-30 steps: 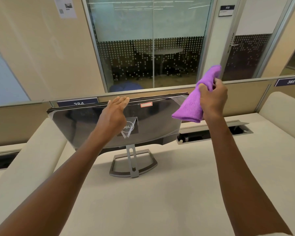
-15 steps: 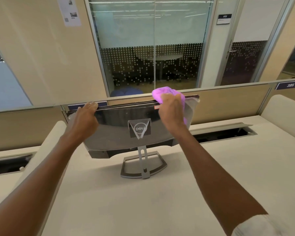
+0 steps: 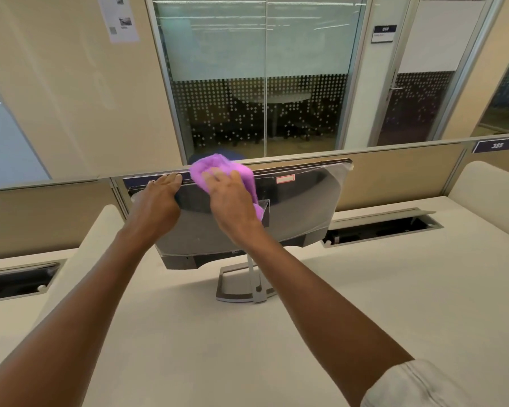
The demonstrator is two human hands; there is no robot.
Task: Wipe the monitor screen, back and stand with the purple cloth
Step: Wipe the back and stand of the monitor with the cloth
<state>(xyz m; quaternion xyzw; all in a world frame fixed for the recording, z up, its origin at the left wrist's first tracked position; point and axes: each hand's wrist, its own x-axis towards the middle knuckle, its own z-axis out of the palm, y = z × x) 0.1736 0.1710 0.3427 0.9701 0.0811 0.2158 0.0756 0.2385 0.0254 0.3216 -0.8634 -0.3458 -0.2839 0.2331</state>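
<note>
I'm seeing R hand (image 3: 232, 198) pressing cloth (image 3: 218, 168) flat-fingered on monitor (image 3: 300, 212) back, top edge; L hand (image 3: 159, 201) gripping that edge. Partition tag (image 3: 496, 145) reading "385".

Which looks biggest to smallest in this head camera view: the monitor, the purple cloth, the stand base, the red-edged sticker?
1. monitor
2. purple cloth and stand base: they look about alike, and the right hand covers part of the cloth
3. red-edged sticker

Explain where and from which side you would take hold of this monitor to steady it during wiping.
Grip the monitor by its thin top edge, coming from above on its back side. The panel tilts toward the camera on a slim stand, as the left hand already does.
</note>
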